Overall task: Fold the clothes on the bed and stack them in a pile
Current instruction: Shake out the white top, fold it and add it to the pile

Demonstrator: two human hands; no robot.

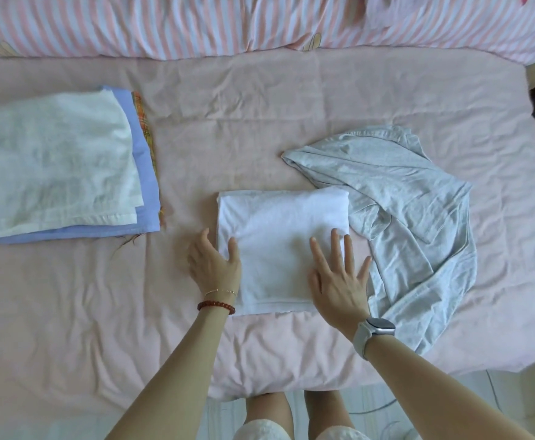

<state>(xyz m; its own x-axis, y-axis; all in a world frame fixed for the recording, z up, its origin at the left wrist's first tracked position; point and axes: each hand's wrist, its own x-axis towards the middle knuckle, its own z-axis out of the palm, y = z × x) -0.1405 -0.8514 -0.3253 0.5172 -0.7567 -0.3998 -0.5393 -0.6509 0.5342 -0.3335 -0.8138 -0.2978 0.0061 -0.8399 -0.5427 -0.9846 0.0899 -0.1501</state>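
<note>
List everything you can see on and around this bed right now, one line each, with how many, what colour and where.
folded white garment: one, white, centre of the bed, under both hands
grey garment: one, light grey, unfolded, right of the white one, touching it
pile: one stack, white on top, blue then plaid beneath, left side
bed sheet: one, pale pink, wrinkled, covers the bed
striped duvet: one, pink and white, along the far edge
bracelets: two, red beads and thin gold, left wrist
watch: one, pale band, right wrist
left hand: at the garment's left edge
right hand: flat on its right part
</note>
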